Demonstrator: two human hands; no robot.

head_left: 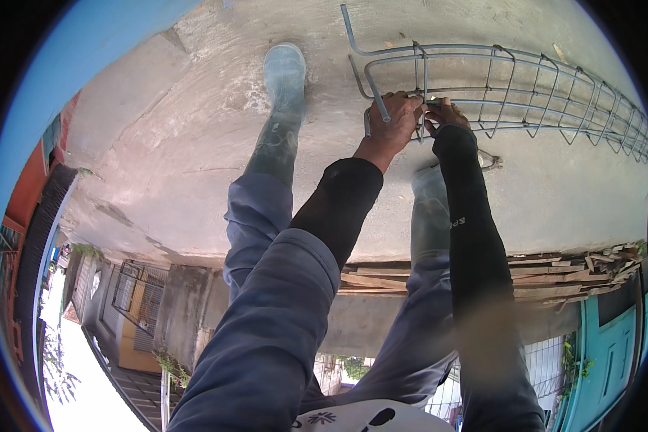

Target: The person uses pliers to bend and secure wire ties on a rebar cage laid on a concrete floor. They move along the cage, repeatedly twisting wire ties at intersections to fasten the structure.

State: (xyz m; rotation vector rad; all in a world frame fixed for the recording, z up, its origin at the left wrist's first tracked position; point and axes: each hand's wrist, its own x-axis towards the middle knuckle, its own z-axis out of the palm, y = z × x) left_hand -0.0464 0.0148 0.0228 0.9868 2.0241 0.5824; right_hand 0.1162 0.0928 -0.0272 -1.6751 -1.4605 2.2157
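A long rebar cage [515,101] of grey rods and square stirrups lies at the upper right, its bent rod ends pointing left. My left hand [396,119] is closed round the cage's near end, beside the first stirrup. Close against it on the right, my right hand [446,115] has its fingers bent together at the same stirrup. What sits between those fingertips is too small and hidden to name. Just below my right wrist, a thin metal tool with a looped end [492,160] rests on the ground, partly covered by my forearm.
My rubber boots [284,75] stand apart on the concrete ground [173,151]. Stacked wooden planks [554,277] lie behind me along a low wall. A turquoise door [615,353] is at the lower right, and a metal grille [133,299] at the lower left.
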